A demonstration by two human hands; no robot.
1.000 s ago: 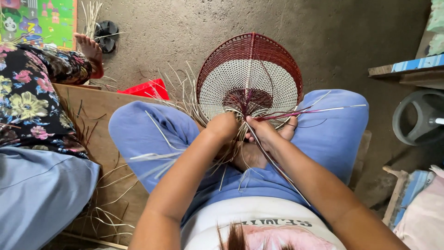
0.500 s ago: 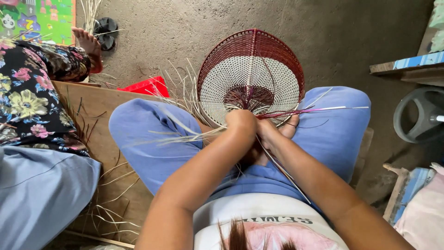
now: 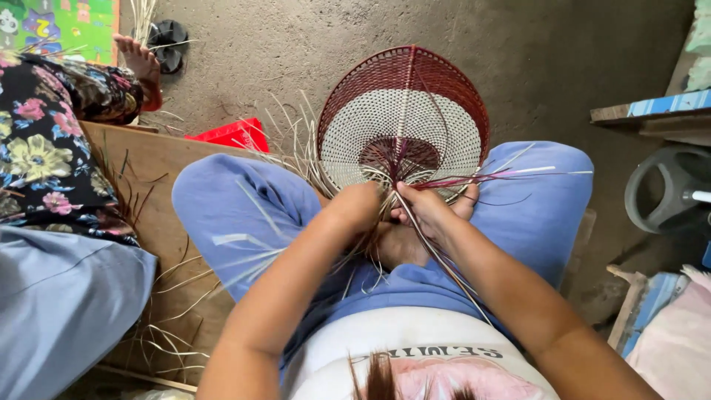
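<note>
Change: both hands sit closer together than a second ago, the left wrist now tucked in against the fan's lower edge; fan and legs hold the same place.
Floor (image 3: 296, 52): bare grey concrete, filling 12 o'clock.
Neighbour (image 3: 44, 148): a second person at 9 o'clock, floral dark top, pale blue cloth below, one bare foot (image 3: 141, 63) at 11 o'clock beside dark sandals (image 3: 169, 38).
Legs (image 3: 237, 215): the person's own, blue trousers, crossed, spread from 9 to 3 o'clock.
Board (image 3: 152, 163): brown panel under the left knee, loose pale strips lying on it.
Woven fan (image 3: 404, 118): centre, just toward 12 o'clock; round, upright against the lap, dark red rim, pale band, dark red core, unwoven ends fanning out below.
Red tray (image 3: 233, 133): at 11 o'clock of the fan, partly hidden by strips.
Left hand (image 3: 355, 207): fist closed on a bunch of pale strips at the fan's base.
Right hand (image 3: 422, 211): fingers pinched on thin strands (image 3: 511, 174), reddish and pale, that run out toward 3 o'clock.
</note>
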